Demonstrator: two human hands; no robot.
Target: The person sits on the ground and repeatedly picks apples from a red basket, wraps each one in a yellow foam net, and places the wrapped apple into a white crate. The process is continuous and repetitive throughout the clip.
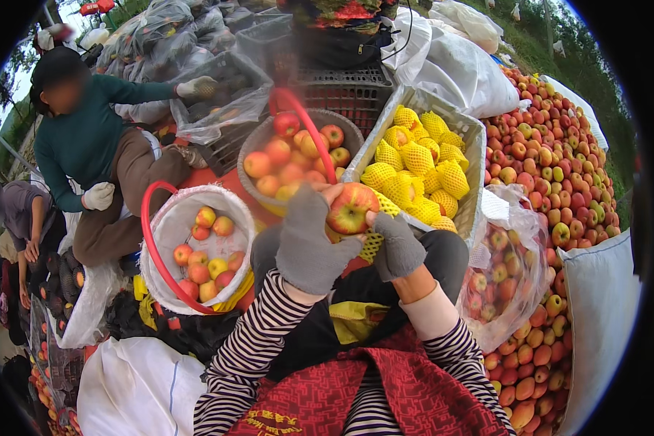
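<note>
My left hand [315, 242], in a grey fingerless glove, holds a red-and-yellow apple [353, 210] over my lap. My right hand [398, 246], gloved alike, grips a yellow foam net sleeve [370, 248], and its thumb touches the apple's right side. Part of the yellow net shows beneath and behind the apple. Just beyond stands a round basket of apples [259, 163] with a red handle [305, 117]. To its right, a lined crate [477, 158] holds apples in yellow foam nets [417, 158]. Left of my knees, a white-lined basket [158, 231] contains several bare apples [199, 272].
A large heap of apples [545, 152] spreads along the right, beside a plastic bag of apples [504, 278] and a white sack [599, 305]. A co-worker [87, 136] sits at left, one gloved hand over a plastic-lined crate [234, 82]. Another white sack [136, 381] lies lower left.
</note>
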